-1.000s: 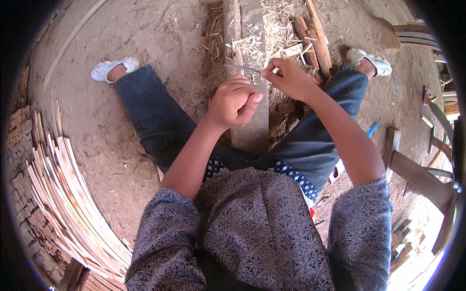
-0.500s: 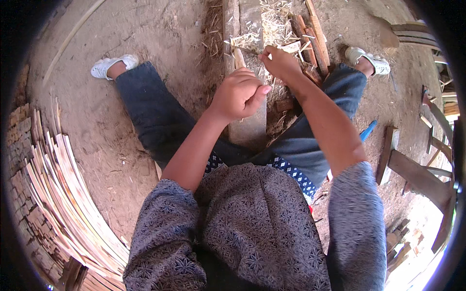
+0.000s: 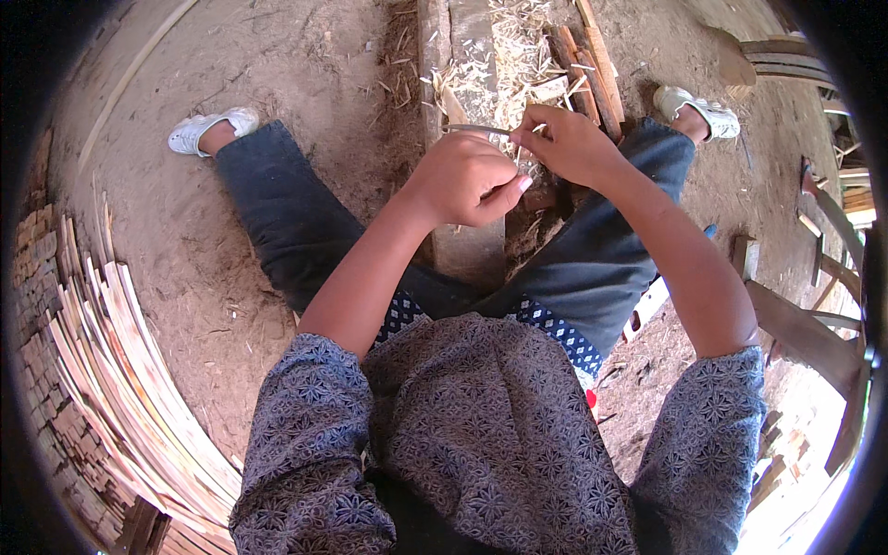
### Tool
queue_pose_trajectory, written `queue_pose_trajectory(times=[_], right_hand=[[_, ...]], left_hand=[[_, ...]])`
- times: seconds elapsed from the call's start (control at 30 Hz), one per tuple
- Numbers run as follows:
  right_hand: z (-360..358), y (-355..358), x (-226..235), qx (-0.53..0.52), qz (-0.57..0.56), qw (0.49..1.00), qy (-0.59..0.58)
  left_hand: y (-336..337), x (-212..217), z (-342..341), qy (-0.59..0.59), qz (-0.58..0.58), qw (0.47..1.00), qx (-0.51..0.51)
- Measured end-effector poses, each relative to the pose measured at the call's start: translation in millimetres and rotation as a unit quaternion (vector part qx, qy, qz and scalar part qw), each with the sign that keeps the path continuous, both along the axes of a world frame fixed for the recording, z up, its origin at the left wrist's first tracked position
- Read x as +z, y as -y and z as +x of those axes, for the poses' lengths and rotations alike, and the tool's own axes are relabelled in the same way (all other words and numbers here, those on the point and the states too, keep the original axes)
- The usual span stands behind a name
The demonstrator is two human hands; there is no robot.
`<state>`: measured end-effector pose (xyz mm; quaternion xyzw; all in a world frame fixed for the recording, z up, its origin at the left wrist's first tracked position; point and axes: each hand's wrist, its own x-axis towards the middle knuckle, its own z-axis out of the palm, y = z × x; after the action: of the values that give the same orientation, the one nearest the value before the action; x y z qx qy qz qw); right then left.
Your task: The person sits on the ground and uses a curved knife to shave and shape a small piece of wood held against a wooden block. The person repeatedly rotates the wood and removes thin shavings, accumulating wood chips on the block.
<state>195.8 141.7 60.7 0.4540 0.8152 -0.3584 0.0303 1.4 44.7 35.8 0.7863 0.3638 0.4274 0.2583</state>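
My left hand [image 3: 465, 178] is closed in a fist over the plank, around a pale wooden stick [image 3: 452, 105] whose far end sticks out beyond the knuckles. My right hand [image 3: 569, 143], to its right, has its fingers closed on the right end of a knife [image 3: 479, 129]. The thin grey blade lies crosswise over the stick, close to the left knuckles. Any handle is hidden by the right fingers. Below both hands runs a long thick wooden plank [image 3: 469, 250], between my spread legs.
Wood shavings [image 3: 523, 42] cover the plank's far part and the ground beside it. Reddish wood strips [image 3: 601, 79] lie right of them. Many long pale slats [image 3: 139, 370] are stacked at the left. A wooden frame [image 3: 805, 333] stands at the right, over the dirt floor.
The knife in my right hand has come along the stick toward me, nearer the left fist. My right elbow has swung outward and back. The left hand has barely moved.
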Motion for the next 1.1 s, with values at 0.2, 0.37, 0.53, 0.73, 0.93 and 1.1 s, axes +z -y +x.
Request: queue_pose_trajectory(times=[0.2,0.37,0.53,0.73,0.93,1.1], right_hand=[[-24.2,-8.1,-22.6,0.000,0.011,1.000,0.016],[-35.6,-12.3,-33.5,-0.017,0.022,1.000,0.006],[-42.3,-18.6,-37.0,-0.016,0.011,1.000,-0.011],[-29.5,-5.0,-26.7,-0.022,-0.018,0.999,-0.030],[-34.5,-5.9,-30.2,-0.028,0.044,0.999,0.014],[-65.3,-26.9,-71.6,-0.094,-0.011,0.994,0.051]], left_hand=[[3.0,-5.6,1.4,0.005,0.023,1.000,0.007],[7.3,-1.9,-2.3,0.018,0.000,1.000,0.020],[5.1,7.3,-10.0,0.020,0.013,0.997,0.069],[18.2,4.3,-12.9,0.087,-0.026,0.984,0.154],[10.1,0.5,-4.0,0.119,-0.004,0.981,0.151],[7.0,3.9,-2.2,0.099,0.005,0.990,0.102]])
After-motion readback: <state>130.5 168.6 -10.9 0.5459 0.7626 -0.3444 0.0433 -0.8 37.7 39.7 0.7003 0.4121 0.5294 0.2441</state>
